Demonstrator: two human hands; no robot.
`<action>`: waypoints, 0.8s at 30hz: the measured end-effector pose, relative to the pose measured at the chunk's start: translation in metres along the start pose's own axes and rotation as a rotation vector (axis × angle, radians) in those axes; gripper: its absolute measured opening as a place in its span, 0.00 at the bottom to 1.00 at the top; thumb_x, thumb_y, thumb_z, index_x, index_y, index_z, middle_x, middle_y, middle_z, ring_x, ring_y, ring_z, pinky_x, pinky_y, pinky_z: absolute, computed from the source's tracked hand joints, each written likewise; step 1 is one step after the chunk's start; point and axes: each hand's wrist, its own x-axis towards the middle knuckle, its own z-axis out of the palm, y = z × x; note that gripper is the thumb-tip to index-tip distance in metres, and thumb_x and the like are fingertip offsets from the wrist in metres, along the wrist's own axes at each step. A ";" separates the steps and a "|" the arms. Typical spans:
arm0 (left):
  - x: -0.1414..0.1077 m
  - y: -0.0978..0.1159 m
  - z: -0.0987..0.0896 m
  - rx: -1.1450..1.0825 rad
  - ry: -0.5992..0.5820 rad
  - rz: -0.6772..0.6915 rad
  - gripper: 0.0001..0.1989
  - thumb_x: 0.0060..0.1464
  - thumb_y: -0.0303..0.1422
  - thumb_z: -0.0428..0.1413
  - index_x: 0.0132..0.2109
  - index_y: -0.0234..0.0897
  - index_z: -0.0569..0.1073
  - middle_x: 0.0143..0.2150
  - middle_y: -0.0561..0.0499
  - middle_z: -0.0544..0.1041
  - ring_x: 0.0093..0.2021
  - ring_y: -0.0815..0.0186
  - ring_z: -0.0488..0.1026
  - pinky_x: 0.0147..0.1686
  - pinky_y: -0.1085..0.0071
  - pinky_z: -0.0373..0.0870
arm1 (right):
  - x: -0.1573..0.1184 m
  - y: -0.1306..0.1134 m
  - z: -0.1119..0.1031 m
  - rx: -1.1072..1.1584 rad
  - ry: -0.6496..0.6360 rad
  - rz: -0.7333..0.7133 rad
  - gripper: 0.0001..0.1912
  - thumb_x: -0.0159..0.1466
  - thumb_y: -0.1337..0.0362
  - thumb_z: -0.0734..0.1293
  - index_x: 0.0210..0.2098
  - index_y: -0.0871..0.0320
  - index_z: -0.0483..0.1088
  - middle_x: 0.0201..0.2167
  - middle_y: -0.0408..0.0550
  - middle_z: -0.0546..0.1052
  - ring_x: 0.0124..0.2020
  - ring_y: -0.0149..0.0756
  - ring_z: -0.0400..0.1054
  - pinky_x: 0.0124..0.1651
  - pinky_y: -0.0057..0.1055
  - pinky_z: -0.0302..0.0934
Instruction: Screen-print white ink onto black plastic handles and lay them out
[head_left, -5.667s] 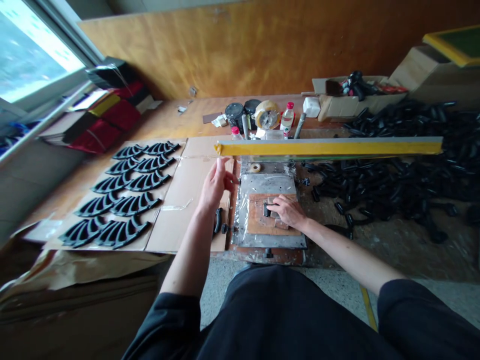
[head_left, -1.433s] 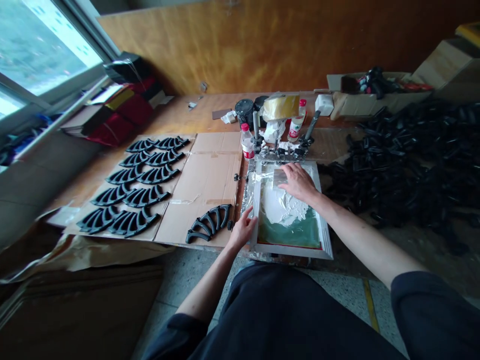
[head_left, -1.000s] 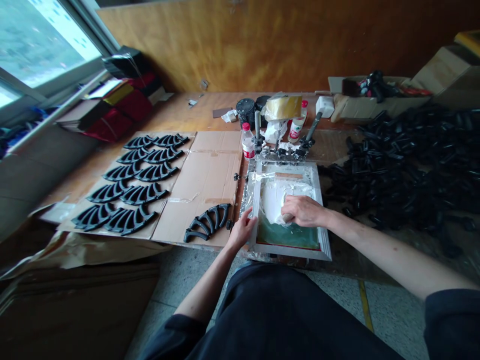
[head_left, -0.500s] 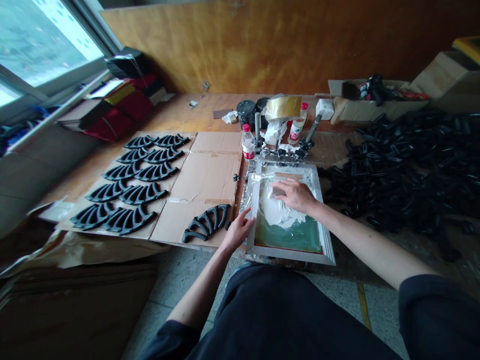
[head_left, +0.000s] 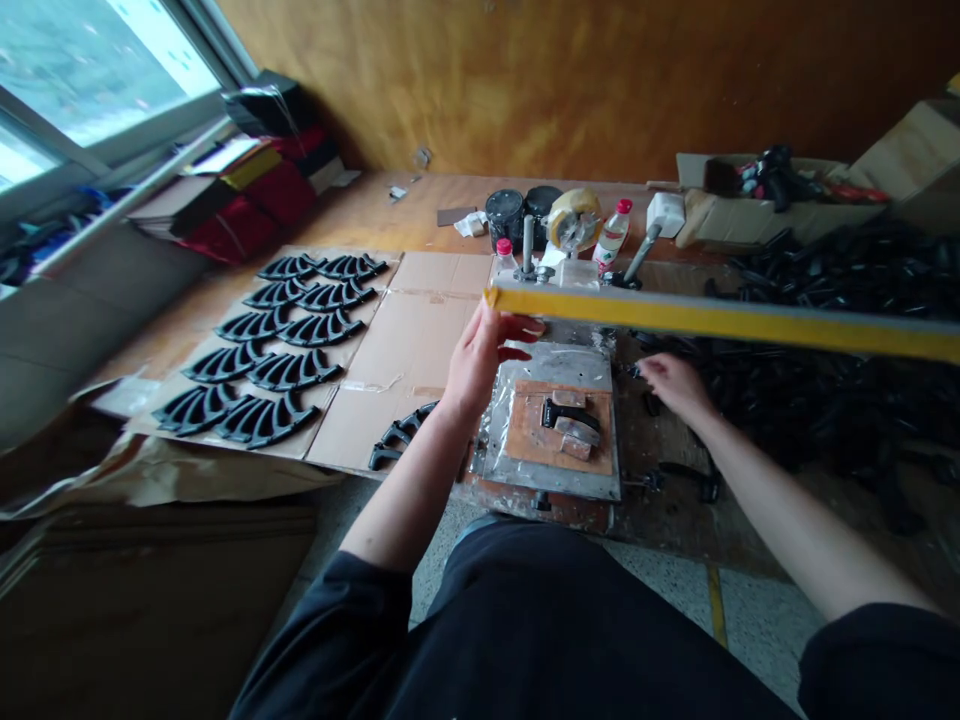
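My left hand [head_left: 476,355] is closed on the left end of the raised screen frame [head_left: 720,315], whose yellow edge stretches across to the right. Its lower fingers hang loose beneath that edge. Below the frame, a curved black handle [head_left: 571,414] lies on small blocks on a brown board [head_left: 521,440], fixed over a grey metal plate [head_left: 551,483]. My right hand [head_left: 675,385] is open with loosely bent fingers, right of the plate and near the black parts; nothing can be seen in it.
Rows of black handles [head_left: 285,370] rest on cardboard at the left, more handles [head_left: 401,435] beside my left forearm. A large heap of black parts [head_left: 832,400] covers the right side. Bottles [head_left: 611,237], dark tubs [head_left: 505,220], a tape roll [head_left: 575,220] and an open box [head_left: 780,215] stand behind.
The screen frame has swung up off the plate, uncovering the black handle. My left hand rose with its edge. My right hand left the white paste and moved right.
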 end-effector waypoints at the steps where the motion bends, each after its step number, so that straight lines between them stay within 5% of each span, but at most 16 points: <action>1: 0.006 0.002 0.003 -0.007 -0.008 -0.005 0.28 0.62 0.52 0.41 0.51 0.36 0.72 0.38 0.46 0.78 0.36 0.66 0.75 0.31 0.72 0.72 | -0.013 -0.008 0.020 0.005 -0.059 -0.034 0.12 0.65 0.57 0.64 0.35 0.61 0.72 0.31 0.52 0.77 0.32 0.36 0.68 0.37 0.32 0.61; 4: 0.005 -0.009 0.007 -0.040 0.043 -0.020 0.28 0.62 0.53 0.42 0.54 0.38 0.69 0.40 0.46 0.79 0.38 0.66 0.75 0.32 0.72 0.72 | -0.042 -0.041 0.064 -0.148 -0.197 -0.233 0.11 0.61 0.57 0.68 0.32 0.60 0.70 0.39 0.54 0.75 0.43 0.42 0.67 0.46 0.35 0.59; 6: -0.014 -0.030 0.005 -0.035 0.072 -0.095 0.28 0.60 0.54 0.45 0.55 0.38 0.68 0.40 0.46 0.80 0.36 0.66 0.76 0.31 0.73 0.71 | -0.048 -0.059 0.071 -0.282 -0.258 -0.248 0.08 0.63 0.61 0.66 0.33 0.60 0.68 0.39 0.56 0.74 0.43 0.44 0.66 0.46 0.35 0.57; 10: -0.078 -0.083 0.003 -0.005 -0.139 -0.598 0.31 0.53 0.57 0.52 0.50 0.34 0.73 0.45 0.38 0.80 0.38 0.59 0.77 0.29 0.70 0.72 | -0.053 -0.095 0.062 -0.265 -0.322 -0.194 0.06 0.67 0.63 0.62 0.36 0.59 0.65 0.32 0.51 0.74 0.37 0.41 0.66 0.39 0.32 0.57; 12: -0.104 -0.103 0.002 -0.094 -0.074 -0.697 0.31 0.52 0.57 0.53 0.49 0.35 0.73 0.50 0.39 0.78 0.42 0.58 0.77 0.31 0.69 0.74 | -0.061 -0.122 0.065 -0.205 -0.272 -0.301 0.06 0.67 0.63 0.61 0.36 0.59 0.65 0.32 0.51 0.73 0.39 0.42 0.65 0.41 0.33 0.57; 14: -0.118 -0.116 -0.007 -0.182 0.137 -0.644 0.29 0.52 0.58 0.53 0.44 0.34 0.73 0.44 0.42 0.78 0.40 0.61 0.77 0.31 0.70 0.74 | -0.074 -0.154 0.078 -0.164 -0.235 -0.477 0.07 0.68 0.65 0.59 0.35 0.60 0.65 0.33 0.53 0.73 0.40 0.43 0.64 0.45 0.35 0.57; 18: -0.129 -0.131 -0.070 -0.131 0.544 -0.527 0.27 0.50 0.56 0.55 0.37 0.33 0.70 0.31 0.49 0.75 0.27 0.69 0.74 0.25 0.75 0.71 | -0.085 -0.211 0.121 -0.013 -0.320 -0.775 0.08 0.68 0.64 0.60 0.39 0.59 0.69 0.38 0.52 0.74 0.44 0.42 0.63 0.49 0.36 0.57; 22: -0.150 -0.149 -0.161 0.176 0.785 -0.626 0.23 0.60 0.52 0.45 0.45 0.35 0.65 0.39 0.44 0.79 0.28 0.68 0.77 0.25 0.74 0.72 | -0.060 -0.244 0.168 0.008 -0.424 -0.789 0.10 0.67 0.61 0.63 0.44 0.58 0.71 0.41 0.51 0.76 0.48 0.41 0.63 0.50 0.35 0.57; 24: -0.160 -0.161 -0.192 0.341 0.819 -0.735 0.24 0.63 0.51 0.39 0.45 0.34 0.64 0.40 0.41 0.79 0.29 0.66 0.78 0.26 0.73 0.73 | -0.046 -0.254 0.189 -0.074 -0.469 -0.758 0.12 0.67 0.60 0.63 0.46 0.57 0.72 0.42 0.51 0.76 0.49 0.42 0.62 0.50 0.35 0.56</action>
